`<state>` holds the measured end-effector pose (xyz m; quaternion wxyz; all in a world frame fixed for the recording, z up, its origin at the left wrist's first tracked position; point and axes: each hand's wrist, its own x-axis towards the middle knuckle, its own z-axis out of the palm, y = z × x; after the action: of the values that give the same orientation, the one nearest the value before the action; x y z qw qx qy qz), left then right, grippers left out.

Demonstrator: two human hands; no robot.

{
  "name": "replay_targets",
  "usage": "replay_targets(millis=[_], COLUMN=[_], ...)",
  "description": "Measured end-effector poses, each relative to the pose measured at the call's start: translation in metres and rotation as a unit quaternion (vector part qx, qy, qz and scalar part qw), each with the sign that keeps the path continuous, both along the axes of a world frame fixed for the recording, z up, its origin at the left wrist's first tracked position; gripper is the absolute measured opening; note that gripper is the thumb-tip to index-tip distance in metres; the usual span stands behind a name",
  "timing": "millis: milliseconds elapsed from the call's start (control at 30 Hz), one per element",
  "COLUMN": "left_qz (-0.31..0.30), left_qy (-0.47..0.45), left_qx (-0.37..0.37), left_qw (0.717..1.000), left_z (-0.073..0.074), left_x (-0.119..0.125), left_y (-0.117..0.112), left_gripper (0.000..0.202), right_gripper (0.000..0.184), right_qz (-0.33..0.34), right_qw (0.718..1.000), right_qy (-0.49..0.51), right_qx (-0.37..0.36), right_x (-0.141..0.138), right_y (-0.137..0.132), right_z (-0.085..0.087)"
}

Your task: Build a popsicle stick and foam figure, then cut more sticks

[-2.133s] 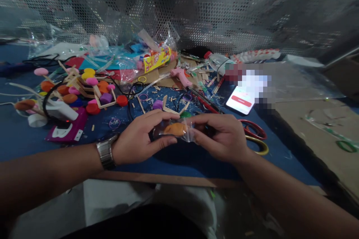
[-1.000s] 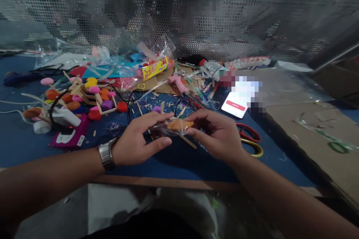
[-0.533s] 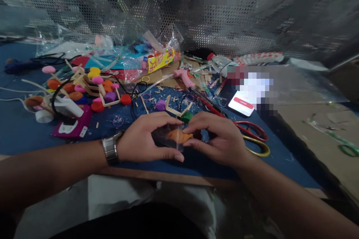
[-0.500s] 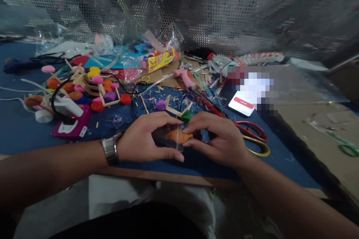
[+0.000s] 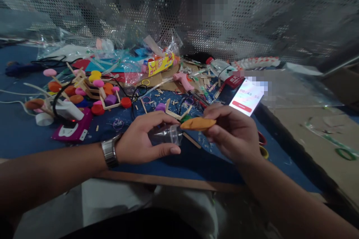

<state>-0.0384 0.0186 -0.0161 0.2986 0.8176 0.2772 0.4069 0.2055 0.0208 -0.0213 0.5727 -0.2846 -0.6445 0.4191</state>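
Close to the table's front edge, my left hand [image 5: 143,138] curls round a small clear plastic cup [image 5: 168,135] that lies on its side, its mouth facing right. My right hand [image 5: 234,130] pinches a flattened lump of orange modelling clay [image 5: 198,124] between thumb and fingers. The clay is just outside the cup's mouth, near its upper rim. Behind my hands lies a bent frame of thin wooden sticks [image 5: 175,112] with a purple lump [image 5: 160,107] at its left end.
Stick models with coloured clay pieces [image 5: 95,86] crowd the left, beside a purple power socket [image 5: 73,125]. A pink glue gun [image 5: 183,81], a bottle [image 5: 218,68] and a lit phone [image 5: 246,97] lie farther back. Scissors handles [image 5: 263,152] show beside my right hand.
My right hand has moved up and to the right, drawing the orange clay out of the clear cup. My left hand has stayed in place round the cup.
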Motion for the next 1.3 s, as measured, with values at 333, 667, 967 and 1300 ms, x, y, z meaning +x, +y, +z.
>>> replay_targets(millis=[333,667,967,1300], left_qz=[0.137,0.238,0.070,0.002], left_qy=[0.092,0.242,0.143,0.156], left_qx=[0.175,0.160,0.092,0.137], left_qw=[0.971,0.927,0.983,0.978], left_z=[0.044,0.082,0.056,0.059], left_x=[-0.012,-0.016,0.016,0.028], left_y=[0.016,0.114,0.006,0.008], left_gripper=[0.054,0.090,0.072,0.070], right_gripper=[0.038,0.047,0.030,0.027], right_qz=[0.038,0.086,0.044,-0.058], right_qw=[0.948,0.964,0.998,0.973], right_qy=[0.207,0.172,0.045,-0.052], right_qx=[-0.239,-0.183,-0.019,0.218], right_x=[0.001,-0.001,-0.003,-0.003], right_y=[0.014,0.014,0.010,0.014], right_z=[0.012,0.004,0.023,0.060])
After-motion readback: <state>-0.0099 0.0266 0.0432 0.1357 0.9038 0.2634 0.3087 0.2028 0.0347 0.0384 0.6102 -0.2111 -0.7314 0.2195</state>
